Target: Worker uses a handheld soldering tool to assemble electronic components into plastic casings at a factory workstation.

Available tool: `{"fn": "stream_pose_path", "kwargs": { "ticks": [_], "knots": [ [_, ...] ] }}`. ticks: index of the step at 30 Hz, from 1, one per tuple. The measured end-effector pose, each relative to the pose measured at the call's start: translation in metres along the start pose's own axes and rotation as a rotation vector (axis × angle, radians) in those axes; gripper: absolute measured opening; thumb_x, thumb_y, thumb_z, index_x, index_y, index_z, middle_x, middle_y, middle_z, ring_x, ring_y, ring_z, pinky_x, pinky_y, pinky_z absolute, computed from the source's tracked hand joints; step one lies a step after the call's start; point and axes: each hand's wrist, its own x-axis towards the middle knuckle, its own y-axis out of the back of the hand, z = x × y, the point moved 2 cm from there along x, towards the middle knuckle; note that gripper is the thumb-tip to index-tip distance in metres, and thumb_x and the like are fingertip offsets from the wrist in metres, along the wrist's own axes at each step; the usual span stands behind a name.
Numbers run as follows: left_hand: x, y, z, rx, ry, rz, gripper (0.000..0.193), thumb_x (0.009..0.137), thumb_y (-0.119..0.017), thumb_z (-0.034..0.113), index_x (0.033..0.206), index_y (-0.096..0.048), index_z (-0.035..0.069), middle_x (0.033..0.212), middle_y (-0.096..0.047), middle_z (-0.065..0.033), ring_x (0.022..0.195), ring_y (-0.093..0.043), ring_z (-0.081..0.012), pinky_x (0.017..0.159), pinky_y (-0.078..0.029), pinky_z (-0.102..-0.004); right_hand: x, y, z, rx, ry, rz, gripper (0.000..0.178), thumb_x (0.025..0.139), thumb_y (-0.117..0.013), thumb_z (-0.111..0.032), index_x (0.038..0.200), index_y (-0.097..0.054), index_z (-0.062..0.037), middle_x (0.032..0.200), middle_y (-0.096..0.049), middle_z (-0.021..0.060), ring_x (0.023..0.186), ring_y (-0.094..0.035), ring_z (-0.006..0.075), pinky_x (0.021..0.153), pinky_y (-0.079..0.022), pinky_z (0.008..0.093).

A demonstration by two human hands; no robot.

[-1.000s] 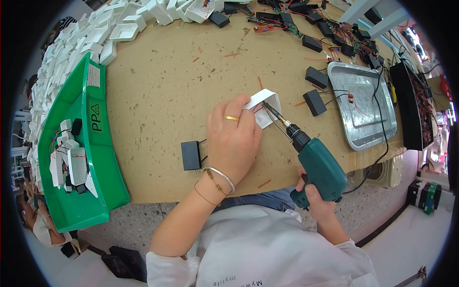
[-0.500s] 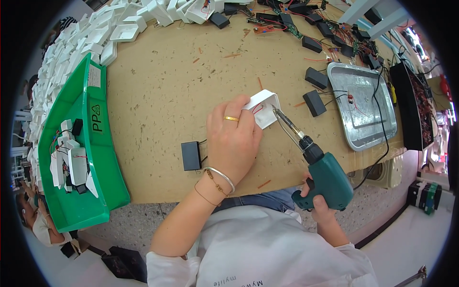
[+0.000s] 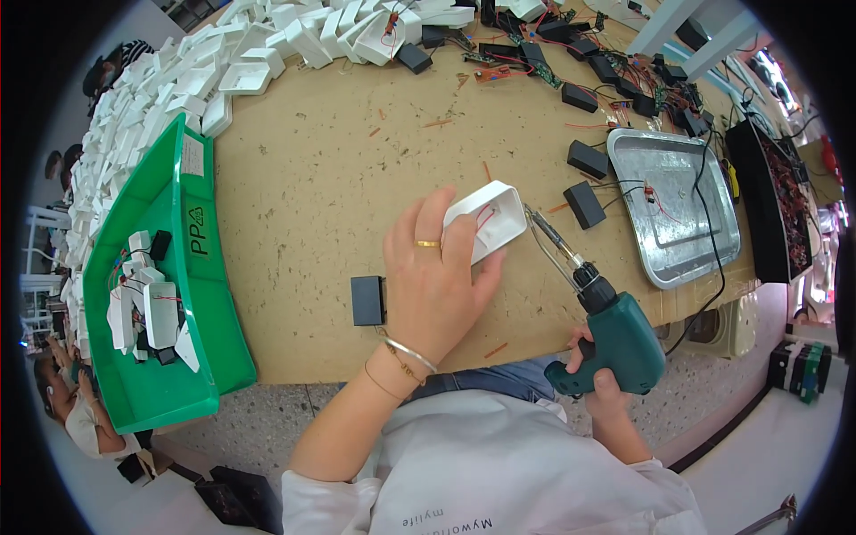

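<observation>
On the wooden table (image 3: 312, 178), the left hand (image 3: 437, 285) presses the white box (image 3: 489, 218); the right hand (image 3: 593, 383) grips the soldering gun (image 3: 606, 330). Its hot tip may burn nearby fingers.

We lose the white casing's (image 3: 489, 221) near half under our left hand (image 3: 437, 281) | red wires inside: too small | right palm hidden behind the green tool (image 3: 615, 334)

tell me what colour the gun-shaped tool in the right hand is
Teal green with a black collar and metal tip: the soldering gun, clearest in the head view.
</observation>
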Motion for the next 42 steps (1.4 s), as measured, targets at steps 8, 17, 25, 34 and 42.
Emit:
{"fn": "stream_pose_path", "kwargs": {
  "ticks": [8, 17, 25, 34, 42],
  "knots": [
    [0.007, 0.05, -0.025, -0.111, 0.241, -0.123, 0.066, 0.068, -0.071, 0.012, 0.124, -0.038, 0.003, 0.106, -0.054, -0.0174, 0.085, -0.056, -0.032, 0.074, -0.048, -0.0373, -0.003, -0.004, 0.003, 0.049, -0.022, -0.022, 0.061, 0.079, -0.058, -0.046, 0.109, -0.051, 0.0064, 0.093, -0.056, 0.0146, 0.065, -0.053, 0.0145, 0.069, -0.043, 0.0298],
    [0.0, 0.282, -0.177, 0.261, 0.712, 0.2, 0.061, 0.072, -0.072, 0.026, 0.118, -0.044, -0.002, 0.103, -0.058, -0.0183, 0.081, -0.062, -0.0247, 0.07, -0.05, -0.0324, -0.001, 0.003, 0.01, 0.158, 0.033, 0.037, 0.058, 0.08, -0.058, -0.039, 0.113, -0.047, 0.0082, 0.098, -0.054, 0.0156, 0.066, -0.053, 0.0137, 0.065, -0.044, 0.0272],
    [0.084, 0.213, -0.212, 0.842, 0.363, -0.079, 0.044, 0.073, -0.067, 0.039, 0.099, -0.061, 0.003, 0.101, -0.06, -0.0149, 0.093, -0.057, -0.0332, 0.08, -0.047, -0.0406, 0.005, 0.001, 0.002, 0.079, -0.024, 0.068, 0.054, 0.08, -0.058, -0.04, 0.11, -0.049, 0.0046, 0.092, -0.055, 0.0114, 0.065, -0.054, 0.0136, 0.064, -0.044, 0.0275],
    [0.167, 0.03, -0.317, 0.289, 1.151, 0.123, 0.077, 0.068, -0.071, 0.045, 0.123, -0.042, -0.002, 0.114, -0.055, -0.0248, 0.107, -0.053, -0.0378, 0.09, -0.044, -0.0405, -0.01, 0.001, 0.017, -0.179, -0.008, -0.046, 0.058, 0.086, -0.052, -0.045, 0.116, -0.048, 0.0047, 0.078, -0.055, 0.0066, 0.07, -0.05, 0.0139, 0.065, -0.04, 0.0282],
    [0.134, 0.047, -0.346, 0.107, 0.754, 0.3, 0.038, 0.069, -0.073, 0.022, 0.096, -0.06, -0.003, 0.087, -0.065, -0.0167, 0.083, -0.063, -0.0309, 0.072, -0.049, -0.0363, 0.007, -0.005, 0.0, -0.135, 0.117, -0.029, 0.038, 0.082, -0.058, -0.036, 0.094, -0.058, 0.0004, 0.074, -0.06, 0.0077, 0.062, -0.056, 0.0164, 0.059, -0.044, 0.0294]
  ]
}}
